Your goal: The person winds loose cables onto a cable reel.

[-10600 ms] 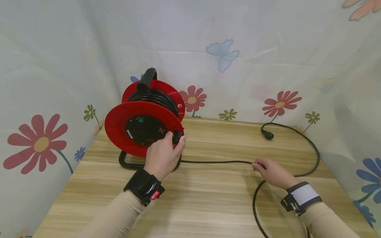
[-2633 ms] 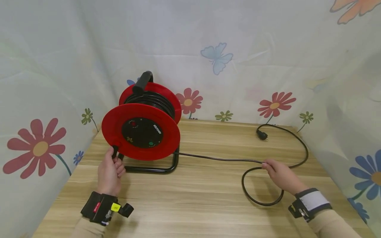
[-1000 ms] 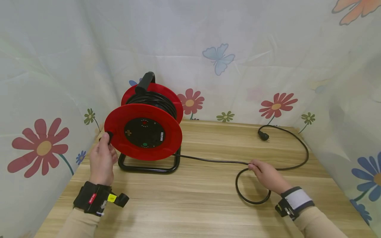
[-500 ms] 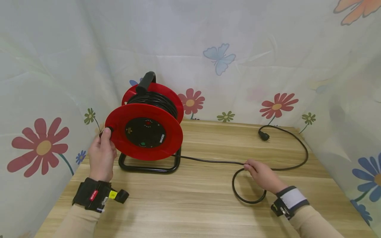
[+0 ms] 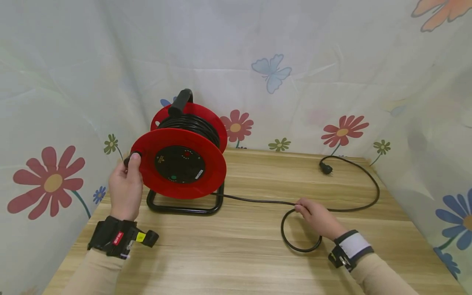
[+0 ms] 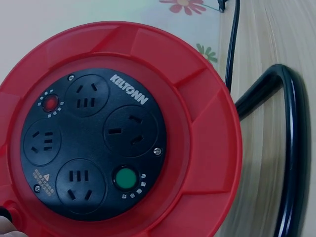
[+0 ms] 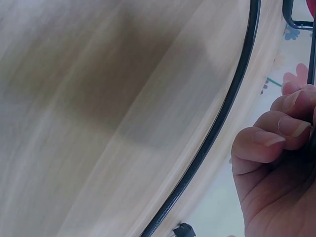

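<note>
A red cable reel with black cable wound on its drum stands at the left on a black tube frame. My left hand pinches the black crank knob at the reel's left edge. Sockets, a red button and a green button show on the reel's face. From under the reel the cable runs right to my right hand, whose curled fingers grip it. Beyond that hand, the cable makes a small loop and a wide bend ending in a black plug.
Everything stands on a wood-grain table. A pale curtain with printed flowers and a butterfly encloses the back and both sides. A black carry handle tops the reel.
The reel has turned clockwise, with my left hand carrying the knob upward at the left edge. My right hand has moved left with the cable, and the loop has shifted left and narrowed.
</note>
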{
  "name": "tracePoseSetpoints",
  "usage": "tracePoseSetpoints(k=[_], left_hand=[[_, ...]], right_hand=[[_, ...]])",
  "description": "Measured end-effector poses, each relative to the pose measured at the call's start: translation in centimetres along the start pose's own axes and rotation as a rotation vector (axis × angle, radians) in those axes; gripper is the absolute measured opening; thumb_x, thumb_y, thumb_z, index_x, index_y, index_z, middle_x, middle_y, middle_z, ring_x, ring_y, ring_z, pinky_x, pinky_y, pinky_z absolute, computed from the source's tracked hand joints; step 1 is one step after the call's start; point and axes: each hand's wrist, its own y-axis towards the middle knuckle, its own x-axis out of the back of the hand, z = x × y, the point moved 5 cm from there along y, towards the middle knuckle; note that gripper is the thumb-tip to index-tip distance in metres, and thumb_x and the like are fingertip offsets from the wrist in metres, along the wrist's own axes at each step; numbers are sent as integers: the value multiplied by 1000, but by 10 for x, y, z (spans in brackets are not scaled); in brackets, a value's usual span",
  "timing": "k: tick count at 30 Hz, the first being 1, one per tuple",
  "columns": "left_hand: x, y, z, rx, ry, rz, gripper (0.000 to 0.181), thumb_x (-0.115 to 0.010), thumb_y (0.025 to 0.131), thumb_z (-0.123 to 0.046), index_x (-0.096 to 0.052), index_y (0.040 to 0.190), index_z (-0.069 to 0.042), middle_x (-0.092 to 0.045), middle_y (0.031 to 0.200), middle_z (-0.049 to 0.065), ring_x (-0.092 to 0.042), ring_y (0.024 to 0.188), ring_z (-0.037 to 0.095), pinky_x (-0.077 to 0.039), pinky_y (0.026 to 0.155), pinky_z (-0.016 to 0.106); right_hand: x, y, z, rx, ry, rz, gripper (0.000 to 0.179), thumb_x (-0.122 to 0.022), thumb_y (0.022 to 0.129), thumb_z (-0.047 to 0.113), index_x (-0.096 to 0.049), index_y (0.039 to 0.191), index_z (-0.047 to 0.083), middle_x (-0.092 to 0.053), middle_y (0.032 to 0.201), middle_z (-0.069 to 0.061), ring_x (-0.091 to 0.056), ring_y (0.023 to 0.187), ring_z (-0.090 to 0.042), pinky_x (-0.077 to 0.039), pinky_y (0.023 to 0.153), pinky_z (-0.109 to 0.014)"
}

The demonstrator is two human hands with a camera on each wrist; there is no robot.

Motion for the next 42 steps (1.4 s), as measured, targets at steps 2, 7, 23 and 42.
tracePoseSetpoints(k=[2, 7, 23, 42], left_hand=[[0, 1, -3, -25, 30, -2, 46, -45, 95, -50, -56, 92, -6, -38, 61, 2, -38, 56, 18, -26, 43, 29], [-1, 2, -12, -79, 46, 23, 50, -45, 96, -48, -61, 100, -1, -63, 91, 13, -49, 83, 20, -35, 63, 34], [-7, 5, -33, -104, 107, 35, 57, -41, 95, -55, -62, 94, -2, -69, 99, 14, -54, 82, 20, -45, 61, 33], [-19, 0, -55, -185, 220, 27, 49, -40, 95, -53, -42, 76, -7, -40, 65, 13, -41, 58, 25, -27, 43, 32]], right_hand=[[-2, 1, 2, 3, 4, -1, 18, -49, 99, 18, -62, 97, 7, -60, 80, -9, -49, 66, -13, -43, 58, -32], [-6, 4, 4, 3, 18, 5, 20, -48, 100, 21, -61, 96, 7, -59, 79, -7, -49, 67, -13, -43, 58, -32], [-17, 12, 15, 15, 13, 10, 21, -48, 100, 23, -62, 94, 9, -59, 79, -6, -49, 68, -13, -43, 60, -31], [-27, 21, 29, 6, 34, 54, 20, -47, 100, 22, -63, 99, 10, -61, 84, -5, -50, 71, -13, -45, 64, -34]])
